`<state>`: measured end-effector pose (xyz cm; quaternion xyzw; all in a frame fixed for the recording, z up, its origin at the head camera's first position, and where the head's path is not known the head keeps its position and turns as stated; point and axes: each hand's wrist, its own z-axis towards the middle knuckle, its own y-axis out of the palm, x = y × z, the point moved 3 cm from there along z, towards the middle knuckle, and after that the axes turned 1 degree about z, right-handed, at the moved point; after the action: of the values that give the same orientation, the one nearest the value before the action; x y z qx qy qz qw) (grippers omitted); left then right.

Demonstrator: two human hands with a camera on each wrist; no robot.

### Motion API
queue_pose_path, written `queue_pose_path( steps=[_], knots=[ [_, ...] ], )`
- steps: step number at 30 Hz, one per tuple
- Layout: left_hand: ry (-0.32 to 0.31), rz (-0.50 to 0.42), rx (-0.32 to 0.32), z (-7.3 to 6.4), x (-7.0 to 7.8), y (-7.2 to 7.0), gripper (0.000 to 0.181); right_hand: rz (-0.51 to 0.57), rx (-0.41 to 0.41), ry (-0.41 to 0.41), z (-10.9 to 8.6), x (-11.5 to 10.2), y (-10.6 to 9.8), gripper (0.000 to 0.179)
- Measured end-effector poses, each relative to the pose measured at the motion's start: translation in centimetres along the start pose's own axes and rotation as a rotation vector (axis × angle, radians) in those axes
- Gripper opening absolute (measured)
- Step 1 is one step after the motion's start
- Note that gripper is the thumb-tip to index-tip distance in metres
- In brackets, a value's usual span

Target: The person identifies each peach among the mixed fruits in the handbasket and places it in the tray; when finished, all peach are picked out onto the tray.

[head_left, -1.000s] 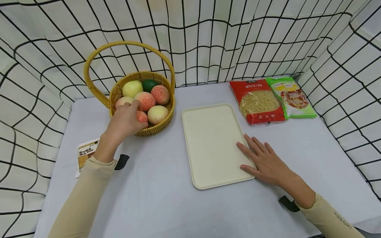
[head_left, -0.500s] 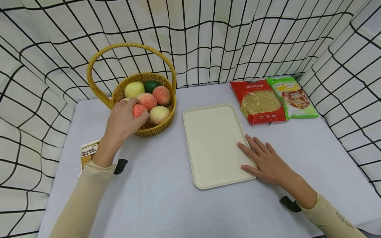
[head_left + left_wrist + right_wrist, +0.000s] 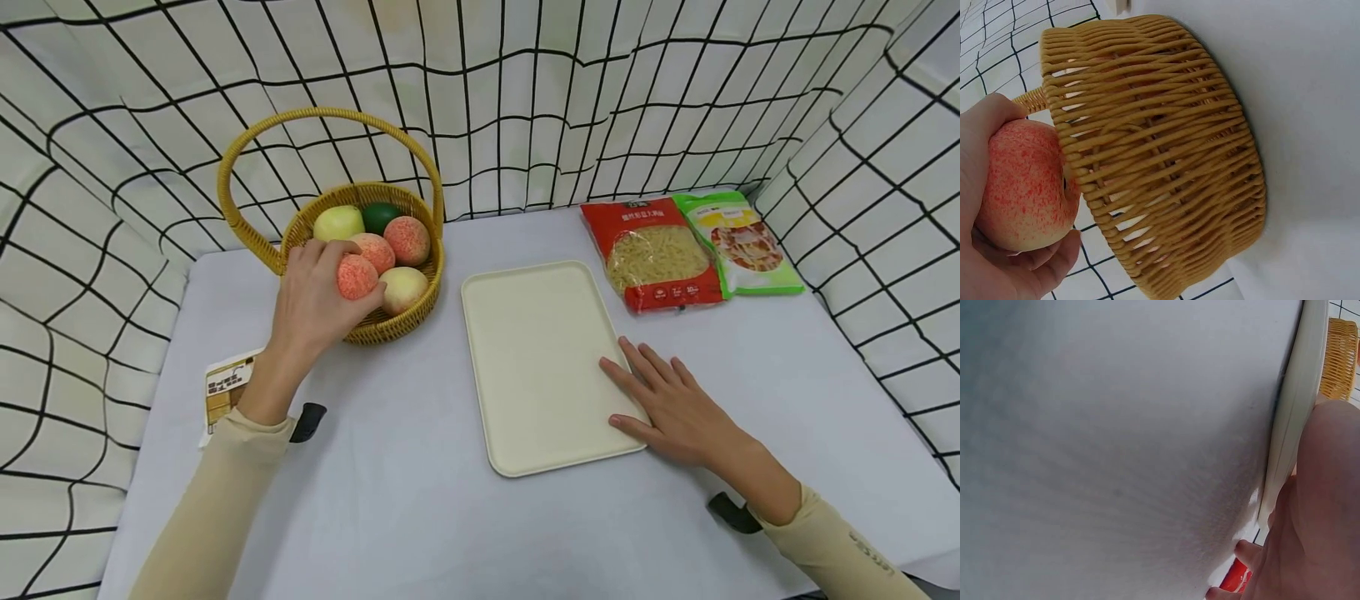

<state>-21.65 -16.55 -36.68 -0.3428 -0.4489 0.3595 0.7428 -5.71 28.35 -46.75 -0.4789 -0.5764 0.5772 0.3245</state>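
My left hand (image 3: 318, 292) grips a red-speckled peach (image 3: 356, 277) over the near left part of a yellow wicker basket (image 3: 386, 332). Its thumb and fingers curl round the fruit. In the left wrist view, the peach (image 3: 1025, 187) stands at the basket's rim (image 3: 1063, 106), beyond the woven wall. Inside the basket lie a yellow-green fruit (image 3: 337, 223), a dark green fruit (image 3: 380, 217), more reddish peaches (image 3: 407, 241) and a pale one (image 3: 405, 289). My right hand (image 3: 671, 412) rests with spread, straight fingers on the right edge of a cream tray (image 3: 540, 367).
A red bag of pasta (image 3: 656, 258) and a green-and-white packet (image 3: 742, 243) lie at the back right. Partly behind my left forearm is a brown-and-white packet (image 3: 227, 387). White cloth covers the table (image 3: 405, 500), with black netting (image 3: 502, 108) round it.
My left hand has lifted the peach up from among the fruit and shifted it slightly right, so more of it shows. The right hand has stayed on the tray's edge.
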Motion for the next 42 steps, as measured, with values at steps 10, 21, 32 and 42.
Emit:
queue_pose_path(
  steps=[10, 21, 32, 42],
  knots=[
    [0.009, -0.036, 0.029, -0.2, 1.6, -0.2, 0.052, -0.007, 0.015, -0.010, 0.0, 0.0, -0.1, 0.084],
    [0.064, -0.073, 0.024, -0.2, 3.1, 0.0, 0.047, -0.004, 0.026, -0.018, 0.1, 0.0, -0.4, 0.082],
    [0.133, -0.092, 0.026, -0.2, 4.9, 1.2, 0.042, -0.002, 0.012, -0.016, 0.3, 0.0, -0.2, 0.084],
    [0.183, -0.121, 0.012, -0.2, 7.1, 3.1, 0.047, 0.004, 0.002, 0.000, -0.1, 0.0, -0.1, 0.082]
  ],
)
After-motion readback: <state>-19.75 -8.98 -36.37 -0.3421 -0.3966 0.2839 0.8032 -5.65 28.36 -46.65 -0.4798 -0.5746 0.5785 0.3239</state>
